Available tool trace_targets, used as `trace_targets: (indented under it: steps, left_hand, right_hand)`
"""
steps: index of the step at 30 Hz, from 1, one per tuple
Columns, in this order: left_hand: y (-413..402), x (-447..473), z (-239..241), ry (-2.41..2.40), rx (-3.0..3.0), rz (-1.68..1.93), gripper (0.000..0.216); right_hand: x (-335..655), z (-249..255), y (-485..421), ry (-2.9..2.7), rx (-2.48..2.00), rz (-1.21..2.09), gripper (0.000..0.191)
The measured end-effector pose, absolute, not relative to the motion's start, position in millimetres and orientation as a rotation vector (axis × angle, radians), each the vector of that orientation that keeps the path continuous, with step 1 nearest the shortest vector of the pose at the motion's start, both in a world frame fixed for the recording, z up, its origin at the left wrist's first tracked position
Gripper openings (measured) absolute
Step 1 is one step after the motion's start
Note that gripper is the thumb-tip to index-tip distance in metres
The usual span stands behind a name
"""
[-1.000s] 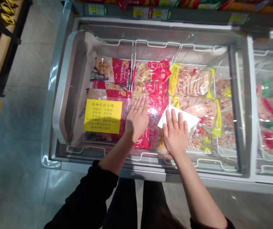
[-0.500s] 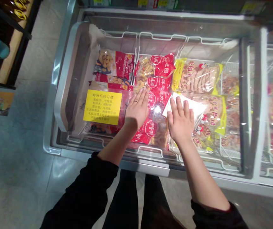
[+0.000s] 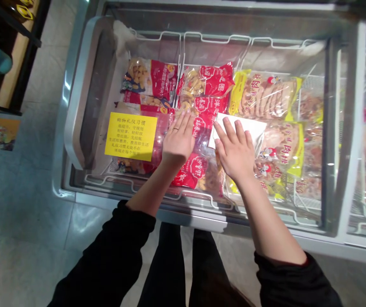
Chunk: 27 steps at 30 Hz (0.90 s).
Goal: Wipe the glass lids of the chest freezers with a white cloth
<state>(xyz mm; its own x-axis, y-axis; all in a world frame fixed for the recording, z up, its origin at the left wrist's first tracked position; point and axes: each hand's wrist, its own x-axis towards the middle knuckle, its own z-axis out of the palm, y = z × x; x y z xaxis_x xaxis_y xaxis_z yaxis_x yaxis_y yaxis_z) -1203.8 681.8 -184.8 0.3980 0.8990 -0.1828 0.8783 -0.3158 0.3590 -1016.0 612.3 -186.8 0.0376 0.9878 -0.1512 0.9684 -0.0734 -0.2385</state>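
Observation:
I look down on a chest freezer with a sliding glass lid (image 3: 83, 98). My left hand (image 3: 178, 140) lies flat on the glass, fingers stretched out, a ring on one finger. My right hand (image 3: 236, 151) presses flat on a white cloth (image 3: 250, 125) spread on the same glass, fingers extended. Under the lid lie red frozen-food bags (image 3: 208, 91) and yellow-edged meat packs (image 3: 266, 98). A yellow notice sticker (image 3: 131, 136) is stuck on the glass left of my left hand.
A second glass lid panel (image 3: 362, 128) covers the freezer's right part, with a grey frame bar (image 3: 330, 128) between. White wire baskets (image 3: 202, 40) divide the inside. Grey floor tiles (image 3: 26, 204) lie to the left, beside a wooden shelf (image 3: 7, 64).
Both hands have slid away from me across the glass, the right one pushing the white cloth farther up and slightly left. The camera view has tilted down a little.

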Motion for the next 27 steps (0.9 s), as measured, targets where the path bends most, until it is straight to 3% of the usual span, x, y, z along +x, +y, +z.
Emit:
trace_targets:
  steps: [8,18,27]
  left_hand:
    - [682.2,-1198.7,-181.6,1.551,2.25,0.071,0.082]
    - [667.4,-1165.1,-178.5,1.781,2.173,0.044,0.073]
    - [658.0,-1140.3,-181.5,1.702,2.227,0.143,0.082]
  right_hand:
    - [-1018.9,-188.0,551.2,-1.992,-2.295,0.357,0.06]
    - [-987.9,-195.7,604.0,-2.058,-2.151,0.382,0.062]
    - [-998.1,-191.6,549.6,-2.018,-2.23,0.333,0.062]
